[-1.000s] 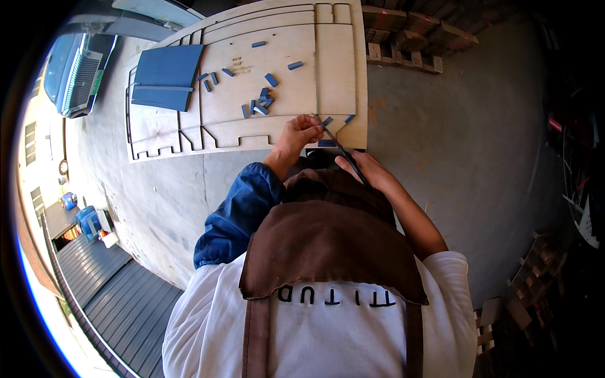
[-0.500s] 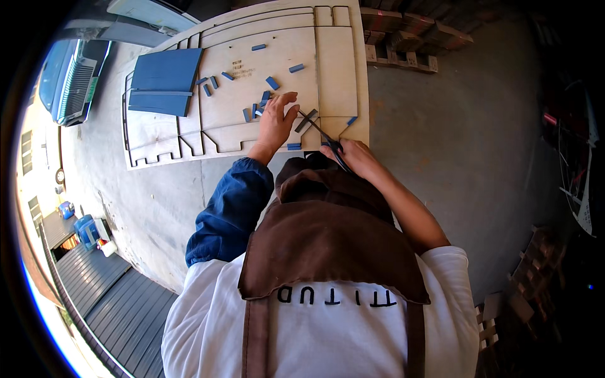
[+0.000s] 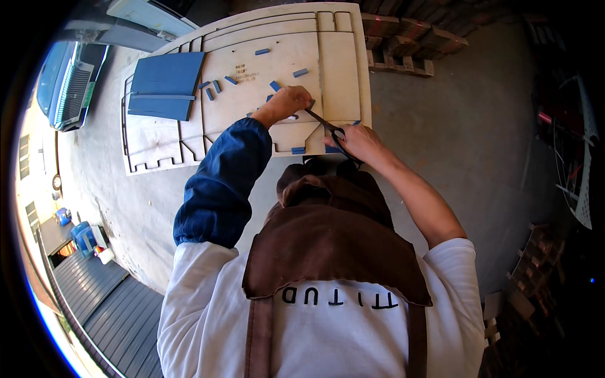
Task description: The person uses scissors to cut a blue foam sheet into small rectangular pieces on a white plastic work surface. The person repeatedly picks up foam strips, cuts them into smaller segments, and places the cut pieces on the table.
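My right hand (image 3: 363,145) is closed round the handles of black scissors (image 3: 339,133), their blades pointing up and left over the board. At the blade tips, my left hand (image 3: 285,106) pinches a short dark strip (image 3: 311,104), mostly covered by the fingers. Below both hands is a flat pale wooden board (image 3: 283,66) with dark strips set into it in lines. Small blue blocks (image 3: 300,72) lie scattered on it, some partly hidden by my left hand. Another blue block (image 3: 298,150) sits at the near edge.
A blue sheet (image 3: 165,82) covers part of the board's left side. Stacked bundles on a wooden pallet (image 3: 403,65) stand beyond its far right corner. Concrete floor (image 3: 435,138) extends to the right. A vehicle (image 3: 75,82) is at the far left.
My left hand has moved right and slightly up, its fingers closing on the dark strip that lay by the scissor blades. The scissors remain in my right hand, which has shifted slightly right.
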`<state>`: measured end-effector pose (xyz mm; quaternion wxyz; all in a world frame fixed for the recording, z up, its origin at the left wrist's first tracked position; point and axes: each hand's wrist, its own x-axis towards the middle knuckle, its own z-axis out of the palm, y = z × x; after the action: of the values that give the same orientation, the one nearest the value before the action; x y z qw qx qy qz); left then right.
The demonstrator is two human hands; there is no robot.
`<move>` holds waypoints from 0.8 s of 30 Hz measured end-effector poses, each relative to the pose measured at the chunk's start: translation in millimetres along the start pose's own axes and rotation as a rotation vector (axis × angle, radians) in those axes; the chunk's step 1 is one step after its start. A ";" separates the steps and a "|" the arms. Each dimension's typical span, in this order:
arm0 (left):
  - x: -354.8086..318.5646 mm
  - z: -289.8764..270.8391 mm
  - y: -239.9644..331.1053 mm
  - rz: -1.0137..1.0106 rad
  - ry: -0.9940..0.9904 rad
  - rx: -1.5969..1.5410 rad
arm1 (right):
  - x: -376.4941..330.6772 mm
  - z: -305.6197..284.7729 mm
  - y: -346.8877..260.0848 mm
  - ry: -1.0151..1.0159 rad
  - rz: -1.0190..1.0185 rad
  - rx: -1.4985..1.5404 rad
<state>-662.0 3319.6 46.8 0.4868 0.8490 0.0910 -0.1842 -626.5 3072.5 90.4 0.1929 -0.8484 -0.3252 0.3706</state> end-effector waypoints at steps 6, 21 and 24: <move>-12.8 -9.5 19.1 0.029 0.354 -0.219 | -14.2 -19.6 -3.2 0.055 0.080 0.027; -61.0 73.7 80.8 -0.197 0.016 -1.095 | -34.2 5.1 5.5 0.529 -0.098 0.684; -56.8 78.2 83.3 -0.223 0.010 -1.045 | -38.4 4.4 10.1 0.544 -0.091 0.673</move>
<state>-703.8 3211.3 99.9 0.8218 0.4795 0.2623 -0.1610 -645.3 3039.0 101.1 0.5532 -0.7899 -0.1605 0.2101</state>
